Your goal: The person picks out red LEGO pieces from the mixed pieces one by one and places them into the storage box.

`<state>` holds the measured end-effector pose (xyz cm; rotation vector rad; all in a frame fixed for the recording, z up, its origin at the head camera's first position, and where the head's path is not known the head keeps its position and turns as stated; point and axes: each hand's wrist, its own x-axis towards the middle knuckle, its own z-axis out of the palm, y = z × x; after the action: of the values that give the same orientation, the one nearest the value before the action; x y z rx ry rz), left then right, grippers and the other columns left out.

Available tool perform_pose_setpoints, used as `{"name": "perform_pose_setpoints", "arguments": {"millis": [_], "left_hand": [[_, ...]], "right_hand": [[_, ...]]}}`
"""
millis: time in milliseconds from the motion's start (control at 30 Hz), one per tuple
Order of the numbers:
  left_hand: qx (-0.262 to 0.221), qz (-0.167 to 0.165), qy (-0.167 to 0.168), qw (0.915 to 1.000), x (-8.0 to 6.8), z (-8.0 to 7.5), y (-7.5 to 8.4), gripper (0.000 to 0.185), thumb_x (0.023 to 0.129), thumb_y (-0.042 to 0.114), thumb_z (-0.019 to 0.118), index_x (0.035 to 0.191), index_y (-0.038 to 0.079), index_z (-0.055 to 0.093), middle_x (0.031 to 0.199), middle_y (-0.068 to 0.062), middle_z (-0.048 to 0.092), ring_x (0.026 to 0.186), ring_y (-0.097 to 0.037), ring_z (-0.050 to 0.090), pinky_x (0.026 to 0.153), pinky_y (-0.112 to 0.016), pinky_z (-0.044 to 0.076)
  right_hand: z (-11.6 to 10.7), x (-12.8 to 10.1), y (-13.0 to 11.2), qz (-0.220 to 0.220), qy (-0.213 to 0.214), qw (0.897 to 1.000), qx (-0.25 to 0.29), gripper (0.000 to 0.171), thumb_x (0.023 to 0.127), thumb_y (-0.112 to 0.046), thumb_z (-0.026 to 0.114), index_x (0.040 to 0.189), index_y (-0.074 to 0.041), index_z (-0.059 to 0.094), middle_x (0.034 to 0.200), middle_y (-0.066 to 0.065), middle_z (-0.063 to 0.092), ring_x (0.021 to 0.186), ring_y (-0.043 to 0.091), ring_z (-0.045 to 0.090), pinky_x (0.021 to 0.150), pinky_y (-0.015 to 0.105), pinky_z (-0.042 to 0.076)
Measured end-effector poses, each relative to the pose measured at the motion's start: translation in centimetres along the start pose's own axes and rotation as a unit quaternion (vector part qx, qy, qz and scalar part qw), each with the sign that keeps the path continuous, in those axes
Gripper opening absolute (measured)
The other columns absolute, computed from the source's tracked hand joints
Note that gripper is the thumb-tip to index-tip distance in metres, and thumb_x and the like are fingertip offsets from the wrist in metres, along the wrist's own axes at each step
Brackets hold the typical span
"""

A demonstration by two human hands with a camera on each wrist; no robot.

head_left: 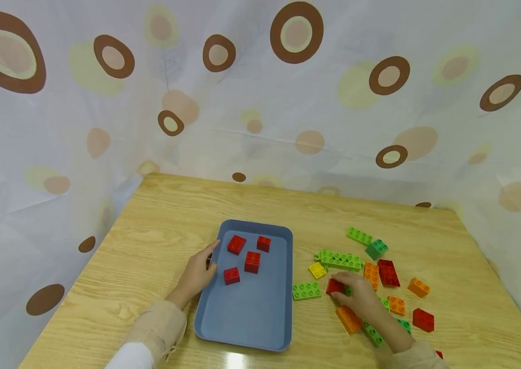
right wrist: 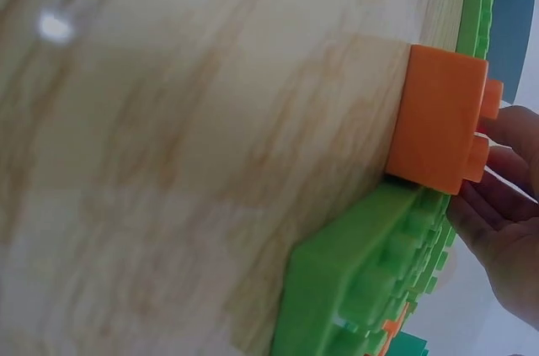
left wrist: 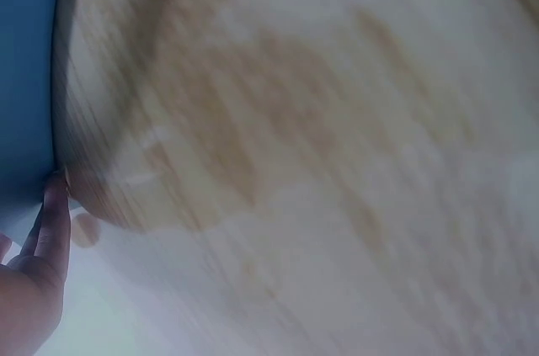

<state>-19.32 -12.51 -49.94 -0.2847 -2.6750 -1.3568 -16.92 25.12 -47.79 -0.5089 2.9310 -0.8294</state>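
Observation:
A blue tray [head_left: 246,307] lies mid-table with several red bricks [head_left: 252,261] in its far half. My left hand [head_left: 211,258] rests on the tray's left rim with its fingers fairly straight; in the left wrist view one finger [left wrist: 56,221] touches the tray's edge [left wrist: 25,70]. To the right of the tray, my right hand [head_left: 341,285] curls its fingers round a small red brick [head_left: 333,287] on the table. In the right wrist view the fingers [right wrist: 505,204] sit beside an orange brick [right wrist: 438,120] and a green brick [right wrist: 362,280].
Loose bricks surround the right hand: a long green one [head_left: 341,260], a yellow one [head_left: 317,270], a green one [head_left: 306,291], an orange one [head_left: 348,319], a dark red plate [head_left: 388,273], a red one [head_left: 423,320]. A spotted curtain [head_left: 260,102] walls in the wooden table [head_left: 159,225].

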Motion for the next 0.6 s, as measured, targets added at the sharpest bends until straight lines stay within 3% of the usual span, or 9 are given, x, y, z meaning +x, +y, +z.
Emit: {"name": "perform_pose_setpoints", "arguments": {"millis": [200,400,600], "left_hand": [[0.009,-0.043,-0.011,0.9990,0.20,0.19,-0.05,0.057,0.080,-0.007,0.050,0.136,0.000,0.045,0.112,-0.022,0.062,0.080,-0.019,0.056,0.066,-0.027,0.047],[0.010,-0.046,-0.017,0.9987,0.18,0.08,0.13,0.057,0.080,-0.006,0.051,0.136,0.000,0.044,0.113,-0.022,0.062,0.084,-0.021,0.058,0.068,-0.030,0.048],[0.012,-0.051,-0.020,0.9984,0.22,0.15,0.04,0.057,0.081,-0.005,0.051,0.137,0.001,0.043,0.114,-0.022,0.062,0.085,-0.022,0.058,0.068,-0.030,0.048]], "right_hand": [[0.08,0.09,-0.05,-0.017,0.007,1.000,-0.007,0.036,0.075,-0.003,0.070,0.110,0.004,0.065,0.107,0.018,0.064,0.097,0.032,0.062,0.076,0.038,0.053],[-0.13,0.13,-0.26,-0.016,0.007,1.000,-0.009,0.035,0.076,-0.003,0.070,0.110,0.005,0.065,0.108,0.019,0.065,0.098,0.034,0.062,0.075,0.039,0.053],[-0.30,0.40,-0.92,-0.045,0.041,0.998,-0.004,0.037,0.074,-0.001,0.070,0.110,0.006,0.065,0.106,0.021,0.065,0.092,0.032,0.064,0.070,0.036,0.054]]}}
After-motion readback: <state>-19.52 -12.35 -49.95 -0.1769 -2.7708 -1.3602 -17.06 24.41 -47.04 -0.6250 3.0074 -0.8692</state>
